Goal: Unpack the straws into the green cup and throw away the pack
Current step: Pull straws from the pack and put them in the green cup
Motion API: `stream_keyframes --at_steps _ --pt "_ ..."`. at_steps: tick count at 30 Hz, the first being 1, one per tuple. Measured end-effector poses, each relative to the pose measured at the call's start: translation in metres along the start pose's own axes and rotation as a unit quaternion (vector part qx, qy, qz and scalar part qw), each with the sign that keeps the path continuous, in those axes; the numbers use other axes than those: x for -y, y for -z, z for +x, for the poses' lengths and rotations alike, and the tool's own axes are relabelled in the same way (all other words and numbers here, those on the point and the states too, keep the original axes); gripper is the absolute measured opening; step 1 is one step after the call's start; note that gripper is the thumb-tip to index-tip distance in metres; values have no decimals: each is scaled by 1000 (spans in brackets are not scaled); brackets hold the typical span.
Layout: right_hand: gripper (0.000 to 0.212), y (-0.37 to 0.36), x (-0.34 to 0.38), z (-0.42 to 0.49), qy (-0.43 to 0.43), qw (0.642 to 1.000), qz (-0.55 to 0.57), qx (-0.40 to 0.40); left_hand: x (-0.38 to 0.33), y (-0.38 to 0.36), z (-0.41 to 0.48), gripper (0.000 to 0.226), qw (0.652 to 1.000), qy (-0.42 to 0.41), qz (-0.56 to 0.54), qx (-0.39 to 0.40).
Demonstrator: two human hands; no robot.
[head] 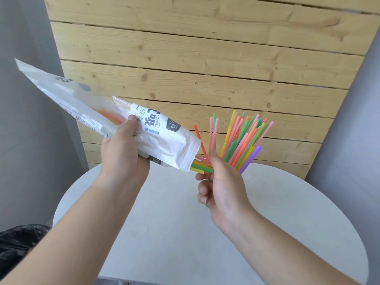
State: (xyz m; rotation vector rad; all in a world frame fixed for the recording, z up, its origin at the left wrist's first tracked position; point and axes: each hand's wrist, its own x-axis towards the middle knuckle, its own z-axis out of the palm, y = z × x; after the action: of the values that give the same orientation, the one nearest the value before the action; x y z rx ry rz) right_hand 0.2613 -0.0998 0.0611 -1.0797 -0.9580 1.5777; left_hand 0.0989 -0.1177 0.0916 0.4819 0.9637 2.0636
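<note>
My left hand (123,153) grips a white plastic straw pack (86,112) held up over the table, its open end pointing right and down. A few green, yellow and pink straws (200,166) stick out of that end. My right hand (222,182) pinches these protruding straws at the pack's mouth. Behind my right hand many coloured straws (244,138) stand fanned upward; the green cup that would hold them is hidden by my hand, apart from a small green sliver below my fingers.
A round white table (174,233) lies below my hands. A wooden slat panel (195,68) stands behind it against grey walls. A black bin bag (18,241) shows at the lower left edge.
</note>
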Motion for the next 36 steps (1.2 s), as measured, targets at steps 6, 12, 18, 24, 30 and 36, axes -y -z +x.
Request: stream_keyframes --at_steps 6,12,18,24,30,36 --pt "33 8 7 5 108 991 -81 14 3 1 5 12 997 52 -41 -36" --pt "25 11 7 12 185 972 -144 32 8 2 4 11 988 105 -98 -55" --pt "23 19 21 16 178 981 -79 -7 7 1 4 12 982 109 -143 -59" --pt "24 20 18 17 160 984 -79 16 10 -3 0 17 979 120 -145 -74" --pt "22 25 32 19 186 980 -63 -14 7 3 4 15 981 123 -135 -66" --pt "26 26 34 18 174 981 -83 2 11 0 3 19 982 123 -124 -68"
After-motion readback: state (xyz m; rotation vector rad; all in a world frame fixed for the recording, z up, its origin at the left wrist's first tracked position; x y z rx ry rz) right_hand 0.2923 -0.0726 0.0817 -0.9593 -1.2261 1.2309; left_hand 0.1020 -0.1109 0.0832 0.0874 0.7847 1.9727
